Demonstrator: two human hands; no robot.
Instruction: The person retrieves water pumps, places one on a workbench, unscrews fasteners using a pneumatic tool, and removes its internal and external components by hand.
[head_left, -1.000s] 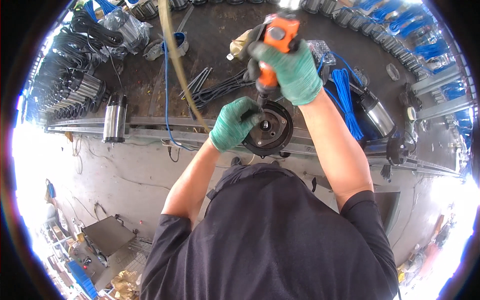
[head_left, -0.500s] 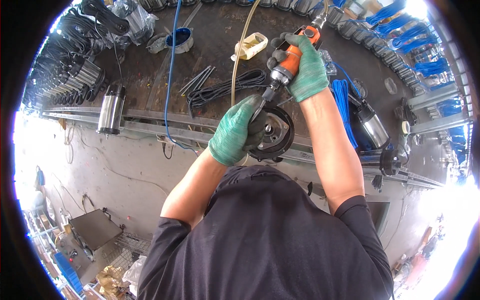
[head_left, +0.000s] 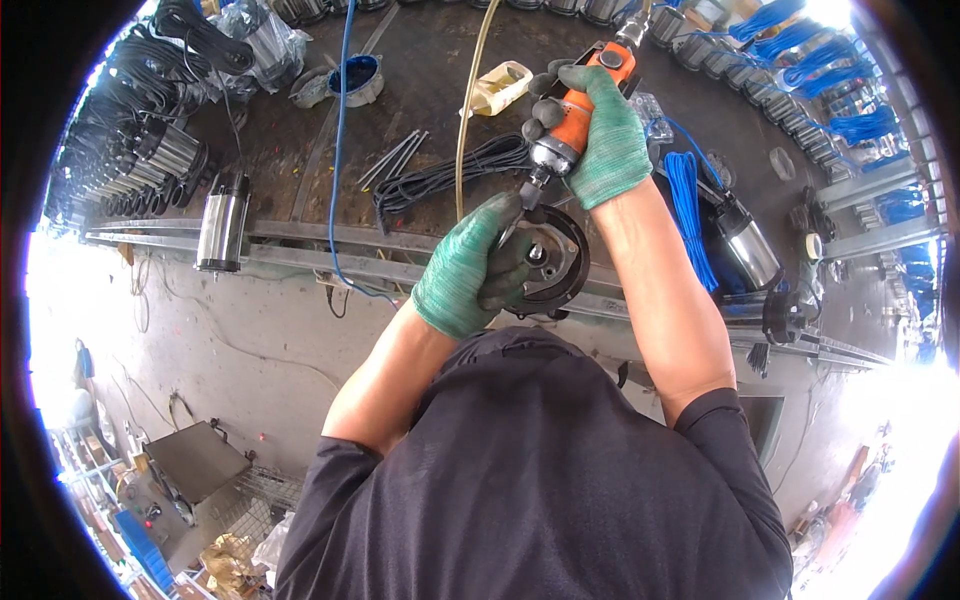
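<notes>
right hand (head_left: 614, 142) grips orange power tool (head_left: 573, 127); left hand (head_left: 463, 268) curls closed around bit (head_left: 510, 230)

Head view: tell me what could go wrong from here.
1. The left hand has its gloved fingers close by the tip of the orange power tool; if it spins, the glove could catch.
2. The yellowish hose passes close to the left hand in this view and might snag, though depth is hard to judge.
3. The silver cylinder seems to jut past the front edge of the bench; a knock might drop it.
</notes>
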